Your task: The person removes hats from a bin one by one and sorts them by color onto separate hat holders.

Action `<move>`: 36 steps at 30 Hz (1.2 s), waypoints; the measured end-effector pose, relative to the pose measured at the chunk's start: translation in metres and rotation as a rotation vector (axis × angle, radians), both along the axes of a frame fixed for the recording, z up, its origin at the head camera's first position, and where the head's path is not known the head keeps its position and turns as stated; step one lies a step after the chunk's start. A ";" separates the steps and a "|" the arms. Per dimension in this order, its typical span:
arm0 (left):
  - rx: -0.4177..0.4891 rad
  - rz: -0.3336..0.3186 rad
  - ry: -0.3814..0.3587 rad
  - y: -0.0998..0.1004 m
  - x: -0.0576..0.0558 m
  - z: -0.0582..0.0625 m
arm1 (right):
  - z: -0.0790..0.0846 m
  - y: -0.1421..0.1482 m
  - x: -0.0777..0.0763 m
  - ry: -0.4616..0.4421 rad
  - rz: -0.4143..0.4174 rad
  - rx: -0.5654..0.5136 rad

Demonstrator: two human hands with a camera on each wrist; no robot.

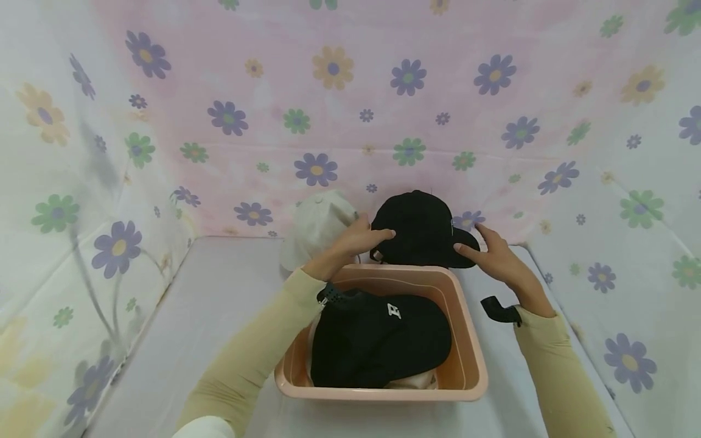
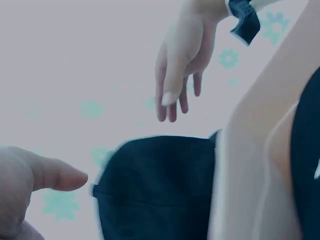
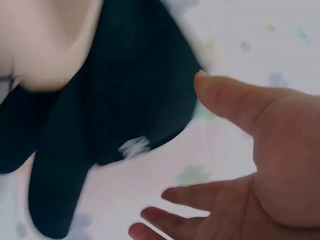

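A black cap [image 1: 413,228] stands behind the pink plastic basin [image 1: 383,394], its brim pointing right. My left hand [image 1: 355,238] is at the cap's left side, the thumb stretched out in front of the crown. In the left wrist view that thumb [image 2: 55,174] is straight, with a gap to the black cloth; the other fingers are mostly hidden. By the brim is my right hand [image 1: 497,257], thumb and fingers spread. The right wrist view shows its thumb tip [image 3: 207,85] at the edge of the cap [image 3: 145,95], the fingers extended below.
Inside the basin lies another black cap [image 1: 378,340] with a white letter, over something pale. A white cap [image 1: 320,226] stands at the back, left of my left hand. Flower-patterned cloth [image 1: 350,109] walls in the back and sides of the white table [image 1: 219,292].
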State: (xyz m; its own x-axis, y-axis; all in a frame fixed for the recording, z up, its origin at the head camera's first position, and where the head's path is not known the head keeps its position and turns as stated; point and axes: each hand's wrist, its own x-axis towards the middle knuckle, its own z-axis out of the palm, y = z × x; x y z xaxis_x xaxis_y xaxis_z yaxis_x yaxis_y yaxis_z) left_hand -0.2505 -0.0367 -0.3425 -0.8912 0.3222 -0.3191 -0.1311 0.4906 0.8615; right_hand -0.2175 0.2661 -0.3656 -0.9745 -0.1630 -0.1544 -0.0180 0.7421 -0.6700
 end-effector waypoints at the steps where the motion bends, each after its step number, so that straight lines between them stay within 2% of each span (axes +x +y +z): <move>1: -0.033 -0.021 0.021 -0.003 0.003 0.005 | 0.006 -0.004 0.005 0.015 0.024 -0.003; 5: -0.103 -0.109 0.119 -0.021 0.014 0.023 | 0.026 -0.018 0.030 0.062 0.161 -0.033; 9: -0.233 -0.213 0.320 -0.045 0.029 0.031 | 0.042 -0.034 0.053 0.089 0.301 -0.050; 12: -0.340 -0.240 0.483 -0.066 0.045 0.031 | 0.050 -0.048 0.063 0.084 0.386 -0.045; 16: -0.433 -0.247 0.592 -0.095 0.067 0.019 | 0.049 -0.069 0.064 0.040 0.465 -0.033; 20: -0.499 -0.285 0.623 -0.118 0.087 0.000 | 0.039 -0.090 0.055 0.016 0.548 -0.006; 25: -0.503 -0.317 0.614 -0.132 0.109 -0.022 | 0.019 -0.118 0.044 0.049 0.688 0.034; 30: -0.481 -0.298 0.604 -0.139 0.127 -0.043 | -0.006 -0.142 0.038 0.029 0.798 0.088; 33: -0.465 -0.269 0.595 -0.142 0.135 -0.058 | -0.018 -0.153 0.038 0.004 0.836 0.150; 36: -0.460 -0.238 0.617 -0.142 0.143 -0.068 | -0.026 -0.161 0.038 -0.013 0.870 0.174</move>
